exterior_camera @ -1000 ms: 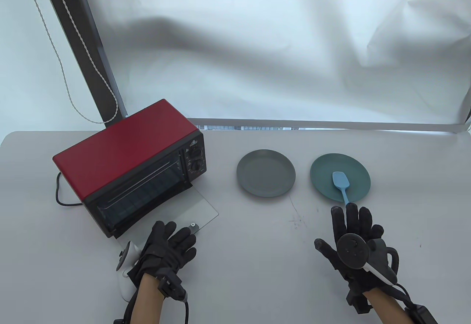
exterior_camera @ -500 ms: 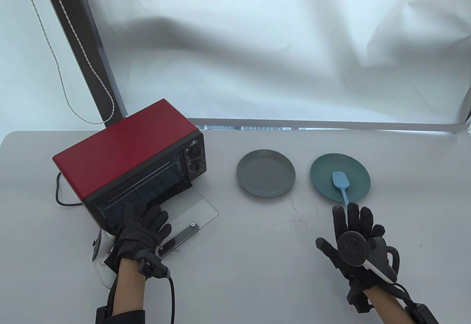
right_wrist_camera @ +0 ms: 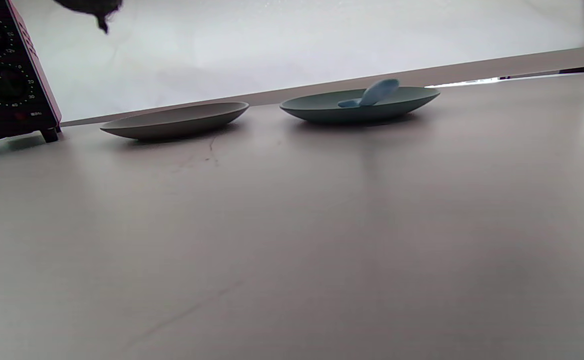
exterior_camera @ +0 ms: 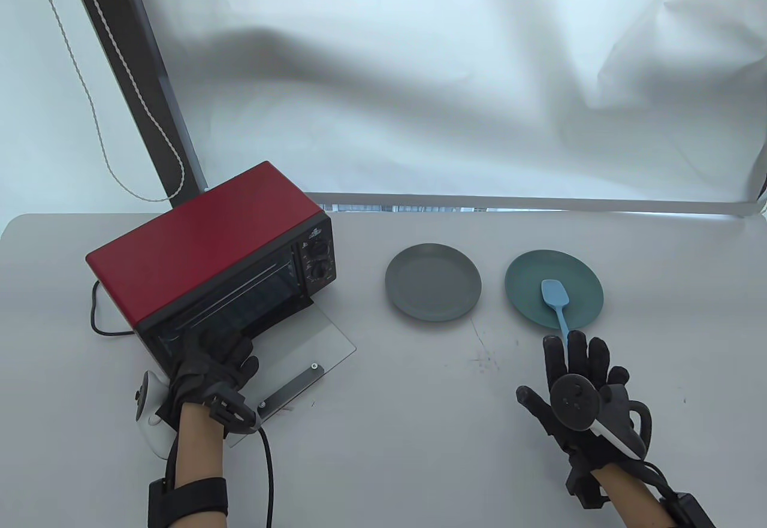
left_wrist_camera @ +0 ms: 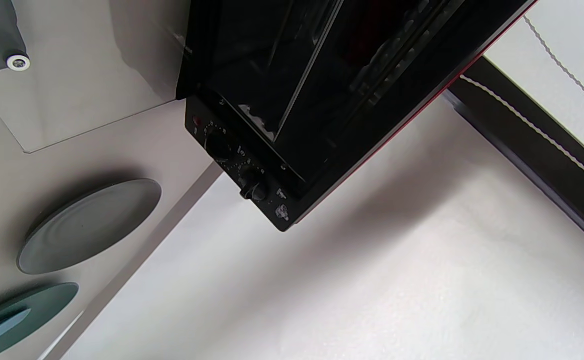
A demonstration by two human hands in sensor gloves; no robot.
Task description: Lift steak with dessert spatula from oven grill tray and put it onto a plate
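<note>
Reaching into open red oven (exterior_camera: 210, 252): left hand (exterior_camera: 207, 366), fingers hidden inside, grip cannot be told. Right hand (exterior_camera: 575, 396) flat, fingers spread on worktop (exterior_camera: 419, 432), near blue spatula (exterior_camera: 556, 300) lying on teal plate (exterior_camera: 527, 297). Grey plate (exterior_camera: 432, 282) alongside.

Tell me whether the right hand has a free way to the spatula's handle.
Probably yes. The right hand lies open on the table just short of the blue spatula, whose handle sticks out over the teal plate rim toward its fingertips, nothing between.

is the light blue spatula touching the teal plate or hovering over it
Touching. In the table view the light blue spatula lies with its blade on the round teal plate; the right wrist view shows it resting inside the dish, handle crossing the near rim.
</note>
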